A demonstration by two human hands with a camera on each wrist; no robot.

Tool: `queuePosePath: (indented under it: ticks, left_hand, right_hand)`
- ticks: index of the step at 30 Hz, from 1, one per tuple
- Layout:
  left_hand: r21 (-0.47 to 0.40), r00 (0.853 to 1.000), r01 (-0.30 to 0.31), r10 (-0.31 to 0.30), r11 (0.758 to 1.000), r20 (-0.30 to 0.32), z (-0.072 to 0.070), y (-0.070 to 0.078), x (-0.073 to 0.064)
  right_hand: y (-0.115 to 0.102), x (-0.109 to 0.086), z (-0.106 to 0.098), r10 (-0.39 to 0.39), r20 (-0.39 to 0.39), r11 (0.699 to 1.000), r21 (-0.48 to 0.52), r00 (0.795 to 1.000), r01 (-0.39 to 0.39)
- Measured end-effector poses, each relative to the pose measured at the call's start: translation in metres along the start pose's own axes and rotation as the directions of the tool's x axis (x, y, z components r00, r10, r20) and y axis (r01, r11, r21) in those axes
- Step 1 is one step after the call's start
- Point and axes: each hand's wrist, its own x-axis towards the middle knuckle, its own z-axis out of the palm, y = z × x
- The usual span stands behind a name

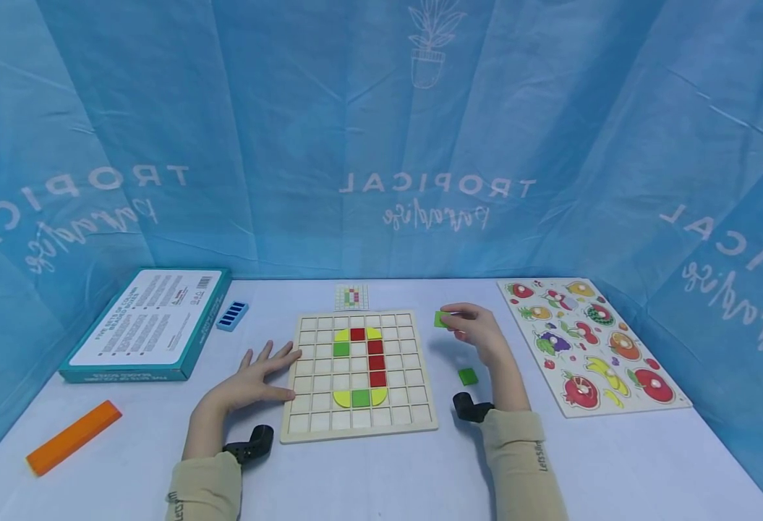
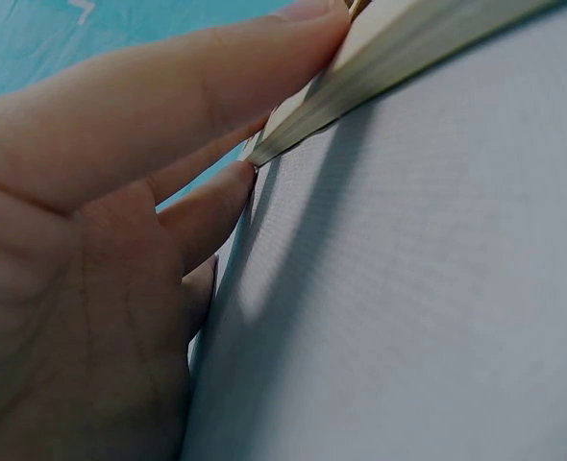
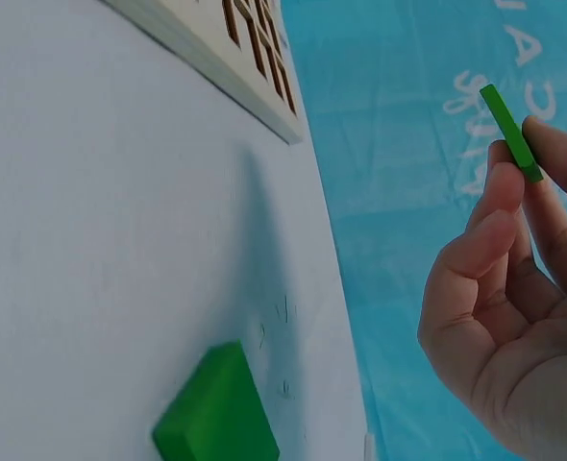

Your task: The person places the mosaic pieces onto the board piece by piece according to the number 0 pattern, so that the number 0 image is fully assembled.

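Note:
Between the hands lies a wooden grid board (image 1: 319, 427) with red, green and yellow pieces set in some of its squares. My left hand (image 1: 249, 381) has its fingers spread, with fingertips at the board's left edge; in the left wrist view the thumb meets the side of the board (image 2: 360, 82). Thumb and fingers of my right hand (image 1: 483, 334) pinch a green square tile (image 1: 441, 319), raised beyond the board's right edge. The right wrist view shows this tile (image 3: 512, 134) edge-on. Another green tile (image 1: 468, 376) lies on the table below the right hand.
Behind the board is a small pattern card (image 1: 351, 297). To the left are a teal box (image 1: 127, 373), a small blue slotted tray (image 1: 232, 316) and an orange bar (image 1: 74, 438). A fruit puzzle board (image 1: 589, 405) lies at right. Blue curtain (image 1: 381, 239) hangs behind.

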Motion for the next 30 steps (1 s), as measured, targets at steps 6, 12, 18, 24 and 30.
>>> queuePosePath:
  ticks: [6, 12, 18, 24, 30]
  left_hand:
    - [-0.006, 1.0, -0.008, 0.008, 1.0, -0.004, 0.0, -0.001, 0.0]
    - [-0.012, 1.0, -0.004, 0.004, 1.0, -0.009, 0.0, -0.002, 0.001]
    - [-0.022, 1.0, -0.001, 0.001, 1.0, -0.005, -0.001, -0.003, 0.002]
    - [-0.029, 1.0, -0.003, 0.003, 1.0, 0.002, -0.001, -0.002, 0.001]
    - [-0.039, 1.0, 0.0, 0.0, 0.999, 0.006, 0.0, -0.001, 0.0]
  right_hand:
    - [-0.005, -0.002, 0.012, -0.016, 0.026, 1.0, 0.002, 1.0, 0.016]
    - [-0.009, -0.003, 0.026, -0.013, 0.058, 1.0, -0.009, 0.998, 0.013]
    - [-0.011, -0.007, 0.039, -0.034, 0.104, 0.999, -0.029, 0.994, 0.037]
    - [-0.011, -0.008, 0.048, -0.045, 0.143, 0.998, -0.027, 0.989, 0.05]
    - [-0.011, -0.009, 0.057, -0.059, 0.18, 0.998, -0.012, 0.982, 0.062]
